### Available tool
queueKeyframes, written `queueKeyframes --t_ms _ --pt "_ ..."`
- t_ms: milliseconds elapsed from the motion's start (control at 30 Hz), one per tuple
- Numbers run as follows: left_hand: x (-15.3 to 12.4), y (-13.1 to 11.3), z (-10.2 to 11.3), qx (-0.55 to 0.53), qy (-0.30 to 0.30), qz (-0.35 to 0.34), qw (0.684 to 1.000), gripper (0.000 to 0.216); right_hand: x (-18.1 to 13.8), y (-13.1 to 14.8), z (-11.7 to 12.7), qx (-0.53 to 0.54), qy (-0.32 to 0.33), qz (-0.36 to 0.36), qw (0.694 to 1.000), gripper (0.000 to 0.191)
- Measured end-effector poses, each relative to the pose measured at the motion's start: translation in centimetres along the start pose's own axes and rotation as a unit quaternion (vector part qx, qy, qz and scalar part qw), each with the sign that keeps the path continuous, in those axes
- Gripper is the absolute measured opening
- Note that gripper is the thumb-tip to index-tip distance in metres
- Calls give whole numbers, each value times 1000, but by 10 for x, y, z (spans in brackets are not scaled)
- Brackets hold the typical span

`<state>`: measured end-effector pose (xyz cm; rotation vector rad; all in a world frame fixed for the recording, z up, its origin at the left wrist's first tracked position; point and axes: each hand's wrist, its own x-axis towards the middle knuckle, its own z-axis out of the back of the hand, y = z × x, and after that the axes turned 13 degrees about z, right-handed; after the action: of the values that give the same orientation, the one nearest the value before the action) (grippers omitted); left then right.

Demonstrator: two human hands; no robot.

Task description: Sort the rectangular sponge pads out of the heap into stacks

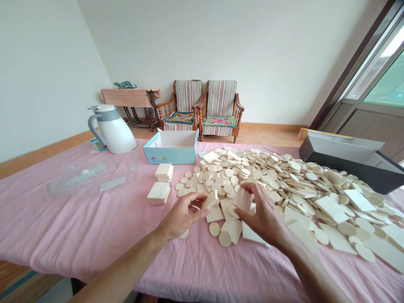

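Note:
Between the thumb and fingers of my left hand (184,213) is a small pale wooden square (210,201), perhaps more than one, held on edge. My right hand (260,210) grips another wooden square (243,199) by its sides, tilted up over the near edge of the pile. The pile (271,172) mixes thin wooden discs and squares in a pale cream colour. Left of my left hand stand two neat stacks of squares, a nearer stack (158,192) and a farther stack (164,172). Loose discs (225,238) lie just below my hands.
A light blue open box (172,155) sits behind the stacks. To its left are a white jug (115,130) with a grey handle and a clear plastic tray (85,179). A black box (353,162) borders the pile at right. Pink cloth (110,227) covers the table.

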<state>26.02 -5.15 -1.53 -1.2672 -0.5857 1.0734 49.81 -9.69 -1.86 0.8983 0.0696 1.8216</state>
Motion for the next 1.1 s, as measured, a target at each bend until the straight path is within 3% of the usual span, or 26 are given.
queueKeyframes --t_ms 100,233,333,467,567,700,833,967,1100 --pt "-1 -4 -13 -217 115 53 968 35 9 22 -4 74 -26 49 996 56" --pt "-2 -1 -28 -344 145 67 925 25 15 39 -14 106 5 103 989 60" --pt "-4 2 -30 -345 124 68 928 32 15 41 -22 104 28 127 986 62" --pt "-7 0 -28 -224 52 17 973 34 11 43 -33 87 31 154 984 61" --pt "-14 -4 -23 -169 18 -3 985 36 7 49 -38 75 26 165 983 66" --pt "-31 -6 10 -101 -55 -16 993 40 2 48 -33 73 5 150 986 63" --pt "-41 -2 70 -29 -237 -35 970 57 2 35 -25 72 -61 80 992 35" --pt "-34 5 113 6 -274 10 962 57 3 27 -26 83 -89 57 991 26" --pt "-24 12 122 18 -273 43 961 50 2 29 -29 85 -95 66 990 24"
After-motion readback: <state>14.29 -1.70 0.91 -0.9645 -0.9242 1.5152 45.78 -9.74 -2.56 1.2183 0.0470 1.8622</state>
